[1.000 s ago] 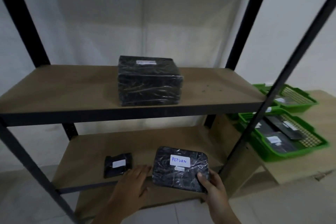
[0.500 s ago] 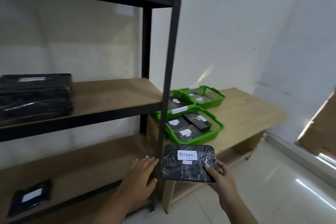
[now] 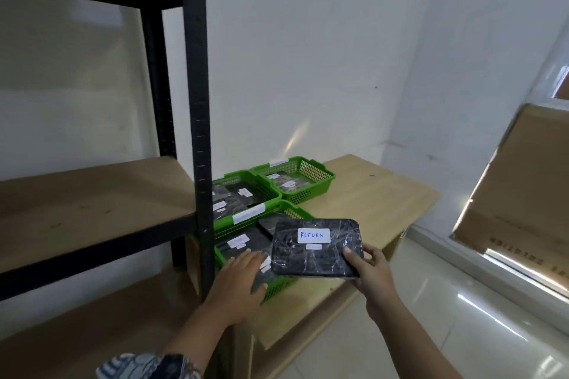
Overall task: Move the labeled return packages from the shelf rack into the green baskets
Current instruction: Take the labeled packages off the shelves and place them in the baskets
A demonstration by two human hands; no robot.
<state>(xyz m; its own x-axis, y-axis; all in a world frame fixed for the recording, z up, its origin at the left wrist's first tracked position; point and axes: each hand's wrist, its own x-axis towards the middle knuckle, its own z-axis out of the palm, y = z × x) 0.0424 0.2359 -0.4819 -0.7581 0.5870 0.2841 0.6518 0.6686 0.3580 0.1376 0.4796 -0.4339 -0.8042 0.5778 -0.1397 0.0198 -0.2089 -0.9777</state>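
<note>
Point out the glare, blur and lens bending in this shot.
Head view: bright streaks glare off the glossy floor at right; the plastic-wrapped package in the right hand glints, yet its label reads clearly; the left hand looks slightly soft; the rack post leans from wide-lens distortion; the shelf is dim.

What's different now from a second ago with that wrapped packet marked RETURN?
The RETURN package was carried right, out of the shelf rack, and now hangs over the nearest green basket. The open left hand came along to that basket's near edge. The right hand still grips the package's corner, label up.
</note>
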